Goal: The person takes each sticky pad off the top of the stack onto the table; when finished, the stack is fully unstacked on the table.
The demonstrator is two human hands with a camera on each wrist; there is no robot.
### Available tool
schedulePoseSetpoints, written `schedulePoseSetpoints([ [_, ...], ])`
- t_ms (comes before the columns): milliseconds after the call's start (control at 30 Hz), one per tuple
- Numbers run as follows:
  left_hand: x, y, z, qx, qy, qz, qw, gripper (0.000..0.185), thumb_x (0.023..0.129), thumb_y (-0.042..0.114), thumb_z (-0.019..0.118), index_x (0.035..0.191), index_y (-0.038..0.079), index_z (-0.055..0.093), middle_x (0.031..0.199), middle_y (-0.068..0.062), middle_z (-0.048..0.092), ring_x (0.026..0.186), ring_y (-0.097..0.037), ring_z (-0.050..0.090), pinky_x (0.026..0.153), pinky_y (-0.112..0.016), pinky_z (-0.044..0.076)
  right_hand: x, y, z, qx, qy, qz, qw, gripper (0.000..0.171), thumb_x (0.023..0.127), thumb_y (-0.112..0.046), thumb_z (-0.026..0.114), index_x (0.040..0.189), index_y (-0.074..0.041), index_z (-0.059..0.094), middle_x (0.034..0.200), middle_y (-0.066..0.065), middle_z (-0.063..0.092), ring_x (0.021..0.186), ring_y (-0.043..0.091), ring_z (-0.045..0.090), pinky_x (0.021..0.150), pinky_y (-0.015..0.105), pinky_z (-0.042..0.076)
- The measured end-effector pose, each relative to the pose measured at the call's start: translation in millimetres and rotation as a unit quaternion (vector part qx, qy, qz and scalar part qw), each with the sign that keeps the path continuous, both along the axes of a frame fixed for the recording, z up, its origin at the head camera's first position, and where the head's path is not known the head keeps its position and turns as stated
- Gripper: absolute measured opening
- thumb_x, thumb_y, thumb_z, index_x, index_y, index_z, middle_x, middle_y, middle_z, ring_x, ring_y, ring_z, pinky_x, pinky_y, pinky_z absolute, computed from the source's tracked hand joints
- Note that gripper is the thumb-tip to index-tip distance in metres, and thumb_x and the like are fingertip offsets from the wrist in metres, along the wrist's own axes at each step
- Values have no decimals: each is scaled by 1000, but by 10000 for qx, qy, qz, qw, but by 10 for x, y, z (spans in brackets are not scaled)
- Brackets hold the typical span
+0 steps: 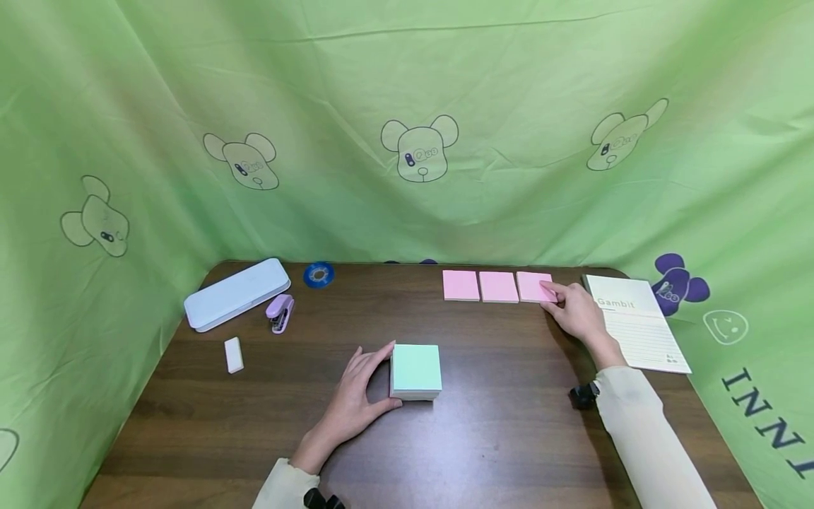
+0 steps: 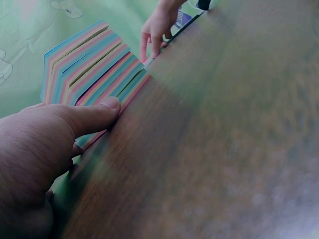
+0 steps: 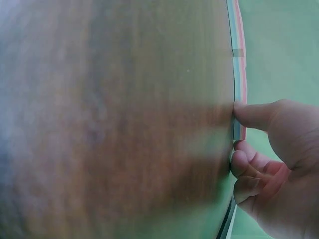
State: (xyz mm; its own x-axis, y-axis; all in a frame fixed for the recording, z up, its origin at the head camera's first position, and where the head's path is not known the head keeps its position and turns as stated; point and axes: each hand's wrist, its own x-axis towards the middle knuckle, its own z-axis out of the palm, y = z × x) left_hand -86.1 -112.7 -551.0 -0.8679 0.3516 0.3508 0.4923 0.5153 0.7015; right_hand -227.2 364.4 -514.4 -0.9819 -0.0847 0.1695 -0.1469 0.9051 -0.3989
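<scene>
Head view shows the left hand (image 1: 356, 396) curled around the side of a block of notes (image 1: 416, 370) near the middle of the table (image 1: 496, 438), thumb and fingers gripping it. Far right, the right hand (image 1: 575, 307) presses extended fingers on the rightmost of three pink notes (image 1: 534, 286), just beside a booklet (image 1: 636, 322).

Cream sleeves (image 1: 642, 431) w/ black wrist cams (image 1: 583, 394), bare hands.

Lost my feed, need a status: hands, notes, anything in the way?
Left hand grips the sticky-note block. Right hand presses the rightmost pink note, third in the row. Gambit booklet lies right beside it; nothing between.
</scene>
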Motion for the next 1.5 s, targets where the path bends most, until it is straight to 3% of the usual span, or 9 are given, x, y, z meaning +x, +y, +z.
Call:
schedulePoseSetpoints([
  [367,7,-3,-10,-14,-89,19,10000,110,77,15,103,170,17,46,153,-2,66,139,-30,61,132,-71,25,9,19,4,-16,-119,25,9999,51,102,-17,77,150,-5,68,101,21,61,95,40,61,70,57,51],
  [500,9,0,-6,-7,-117,6,9999,109,77,14,103,170,17,47,153,-2,65,139,-30,61,133,-70,24,41,24,10,9,-124,-19,9999,57,102,-18,78,155,-4,62,100,21,59,92,38,59,68,54,50],
  [767,13,-5,-12,-10,-115,41,9999,109,76,14,103,169,14,48,150,-3,67,138,-30,62,132,-71,24,237,-205,135,-285,400,-151,9987,64,101,-19,80,159,-6,58,106,23,61,87,37,60,64,53,51],
  [967,11,-12,-27,7,-14,55,10000,111,76,16,103,171,21,46,149,-2,67,137,-29,62,131,-72,25,437,-544,246,-639,921,167,9936,58,98,-16,84,152,-6,65,102,18,65,78,25,58,63,43,48],
  [1200,3,1,-2,51,-94,-2,9999,108,77,15,103,169,14,48,151,-2,66,138,-30,61,132,-71,24,708,-961,280,-1053,1301,709,9833,54,95,-11,87,145,-5,70,96,9,68,69,13,53,58,28,45],
  [1500,-2,10,12,36,-116,7,9999,107,76,14,103,169,13,48,151,-3,66,138,-30,62,132,-71,25,1036,-1481,237,-2140,1069,1573,9581,46,94,-5,86,139,-2,75,86,-7,63,68,3,52,56,22,50],
])
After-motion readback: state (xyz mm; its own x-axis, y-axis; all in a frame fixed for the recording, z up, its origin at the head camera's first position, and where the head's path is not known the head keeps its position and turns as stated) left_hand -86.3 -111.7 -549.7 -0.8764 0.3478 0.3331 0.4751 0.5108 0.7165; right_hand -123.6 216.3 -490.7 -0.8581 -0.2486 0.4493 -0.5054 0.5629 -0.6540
